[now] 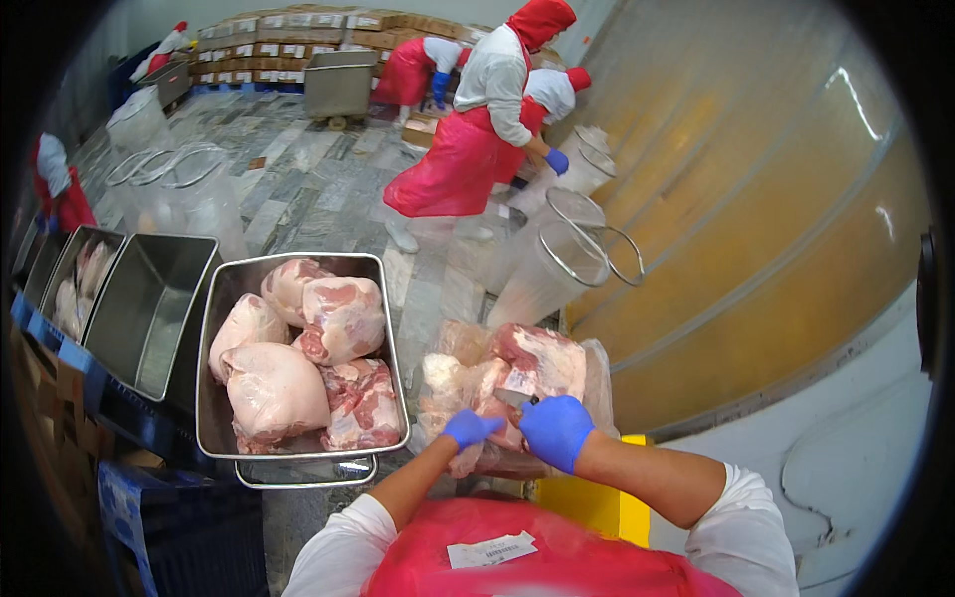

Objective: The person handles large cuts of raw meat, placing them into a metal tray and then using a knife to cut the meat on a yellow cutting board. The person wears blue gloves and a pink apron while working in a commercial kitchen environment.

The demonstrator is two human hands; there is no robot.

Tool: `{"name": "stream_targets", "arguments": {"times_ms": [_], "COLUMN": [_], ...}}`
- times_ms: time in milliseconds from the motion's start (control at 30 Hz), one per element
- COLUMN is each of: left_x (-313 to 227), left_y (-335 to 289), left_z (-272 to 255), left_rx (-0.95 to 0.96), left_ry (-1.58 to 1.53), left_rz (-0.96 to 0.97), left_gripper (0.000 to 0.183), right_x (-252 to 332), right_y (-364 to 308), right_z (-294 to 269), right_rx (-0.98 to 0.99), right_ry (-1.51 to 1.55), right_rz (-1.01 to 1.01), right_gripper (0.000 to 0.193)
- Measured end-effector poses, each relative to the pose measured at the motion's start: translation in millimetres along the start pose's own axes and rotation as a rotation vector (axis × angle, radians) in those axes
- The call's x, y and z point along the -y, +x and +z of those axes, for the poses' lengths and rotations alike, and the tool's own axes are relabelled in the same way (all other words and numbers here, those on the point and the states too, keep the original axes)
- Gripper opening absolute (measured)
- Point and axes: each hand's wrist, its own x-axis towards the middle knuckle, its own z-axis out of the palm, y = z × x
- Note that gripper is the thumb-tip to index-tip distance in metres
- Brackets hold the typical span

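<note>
Large raw cuts of meat (542,360) lie in front of me in a clear plastic bag (598,383) that is spread open around them. My right hand (555,431), in a blue glove, is closed round the dark handle of a knife (513,396), whose short blade rests against the meat. My left hand (472,429), also gloved in blue, is at the near left side of the meat with its fingers pressed together on the plastic. To the left, a steel tub (396,370) holds several big pieces of meat (275,388), some with pale skin.
A yellow stand (619,505) shows under the meat. Empty steel tubs (156,308) line the left on blue pallets. Clear bags on metal hoops (574,251) stand ahead; co-workers in red aprons (448,174) work beyond them. A steel cart (340,85) and stacked boxes (269,50) are farther back.
</note>
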Motion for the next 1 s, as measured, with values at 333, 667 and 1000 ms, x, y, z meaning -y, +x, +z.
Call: {"name": "stream_targets", "arguments": {"times_ms": [333, 667, 1000], "left_x": [14, 29, 63], "left_y": [21, -24, -15], "left_z": [16, 16, 30], "left_rx": [-0.075, -0.218, -0.223], "left_ry": [0.217, 0.249, 0.367], "left_rz": [-0.074, 0.186, 0.171], "left_gripper": [0.038, 0.028, 0.024], "right_x": [6, -7, -20], "right_y": [-3, 21, 8], "right_z": [-2, -31, -11], "right_rx": [-0.014, 0.198, 0.197], "right_ry": [0.123, 0.001, -0.045], "right_rz": [0.057, 0.073, 0.114], "right_gripper": [0.024, 0.017, 0.016]}}
